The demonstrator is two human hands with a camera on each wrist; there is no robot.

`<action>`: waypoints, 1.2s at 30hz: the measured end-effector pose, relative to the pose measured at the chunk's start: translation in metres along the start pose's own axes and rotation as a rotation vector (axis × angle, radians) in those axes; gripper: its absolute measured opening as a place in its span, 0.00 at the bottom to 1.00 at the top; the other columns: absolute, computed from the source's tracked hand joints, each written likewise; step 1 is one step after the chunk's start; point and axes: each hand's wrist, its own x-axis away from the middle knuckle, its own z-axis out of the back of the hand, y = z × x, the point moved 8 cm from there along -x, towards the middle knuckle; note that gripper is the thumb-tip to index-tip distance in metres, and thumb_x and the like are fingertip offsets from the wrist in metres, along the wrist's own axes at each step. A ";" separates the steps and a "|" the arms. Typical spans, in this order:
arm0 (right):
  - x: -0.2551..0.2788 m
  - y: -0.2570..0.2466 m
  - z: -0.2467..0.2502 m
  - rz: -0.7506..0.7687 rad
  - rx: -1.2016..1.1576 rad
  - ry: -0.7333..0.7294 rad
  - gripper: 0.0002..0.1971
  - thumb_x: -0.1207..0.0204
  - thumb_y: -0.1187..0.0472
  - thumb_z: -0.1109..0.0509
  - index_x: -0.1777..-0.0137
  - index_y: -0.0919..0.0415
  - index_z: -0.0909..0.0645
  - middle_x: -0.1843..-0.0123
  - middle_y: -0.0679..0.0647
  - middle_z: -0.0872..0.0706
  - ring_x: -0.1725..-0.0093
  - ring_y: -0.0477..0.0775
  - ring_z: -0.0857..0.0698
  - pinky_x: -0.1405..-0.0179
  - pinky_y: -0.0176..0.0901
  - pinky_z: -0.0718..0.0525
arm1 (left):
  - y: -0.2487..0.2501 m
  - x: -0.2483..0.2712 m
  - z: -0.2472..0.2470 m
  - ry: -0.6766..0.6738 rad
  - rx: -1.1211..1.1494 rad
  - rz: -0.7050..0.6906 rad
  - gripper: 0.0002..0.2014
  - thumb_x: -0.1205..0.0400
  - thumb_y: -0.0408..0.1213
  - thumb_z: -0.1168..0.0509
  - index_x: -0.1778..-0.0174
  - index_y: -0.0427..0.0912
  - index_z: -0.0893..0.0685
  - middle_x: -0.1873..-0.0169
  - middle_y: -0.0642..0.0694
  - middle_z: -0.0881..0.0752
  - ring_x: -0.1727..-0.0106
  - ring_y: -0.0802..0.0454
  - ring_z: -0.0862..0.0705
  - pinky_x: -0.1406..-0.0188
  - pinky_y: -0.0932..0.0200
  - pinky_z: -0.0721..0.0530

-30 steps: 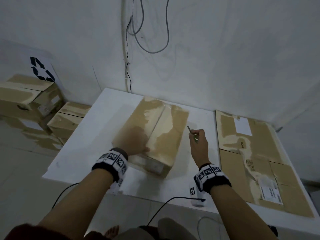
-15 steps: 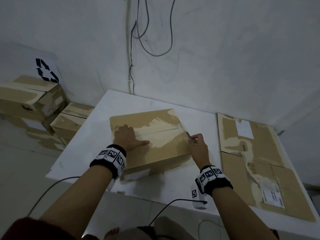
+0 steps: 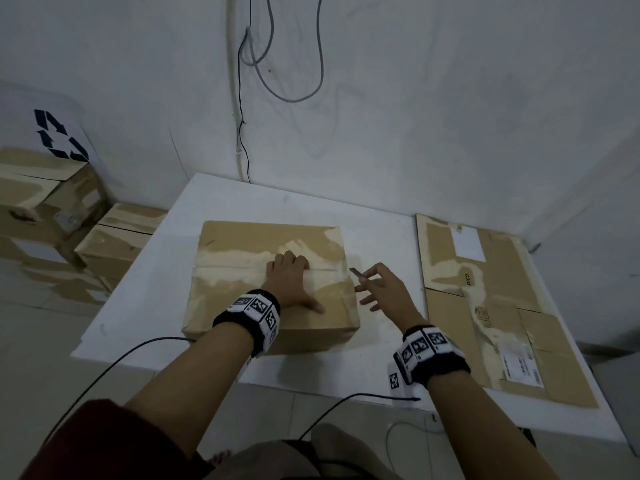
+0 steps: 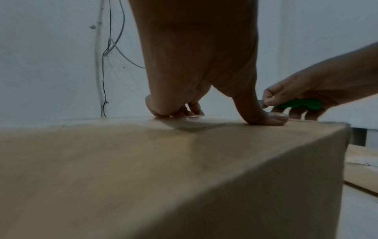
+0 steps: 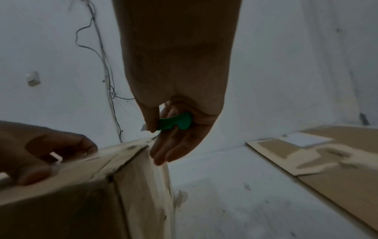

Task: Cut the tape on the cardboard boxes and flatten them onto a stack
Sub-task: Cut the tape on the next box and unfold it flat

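- The box (image 3: 273, 285) is sitting at the middle of the table (image 3: 145, 282), its taped seam running from 9 to 3 o'clock across the top, likely so a single sideways stroke can split it.
- The left hand (image 3: 294, 282) is pressing down on the lid, fingers bent onto the seam and thumb splayed toward 5 o'clock; it is grasping nothing, just pinning the box so it cannot slide under the cutter.
- The right hand (image 3: 381, 289) is pinching a green cutter (image 5: 174, 122) between thumb and forefinger, the other fingers hanging loose; the blade is hovering just off the box's 3 o'clock edge, level with the seam, apparently lining up for the cut.
- The stack (image 3: 498, 306) of flattened cardboard is lying at 3 o'clock on the table, near enough to receive this box once it is collapsed.
- More boxes (image 3: 52, 209) are waiting at 9 o'clock, off the table.
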 end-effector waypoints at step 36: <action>-0.038 -0.031 0.006 0.164 0.500 -0.168 0.08 0.31 0.58 0.20 0.64 0.42 0.11 0.61 0.43 0.12 0.54 0.48 0.15 0.53 0.47 0.21 | 0.031 0.001 -0.007 -0.074 0.058 -0.140 0.43 0.38 0.59 0.20 0.29 0.49 0.29 0.40 0.46 0.28 0.36 0.45 0.34 0.36 0.50 0.39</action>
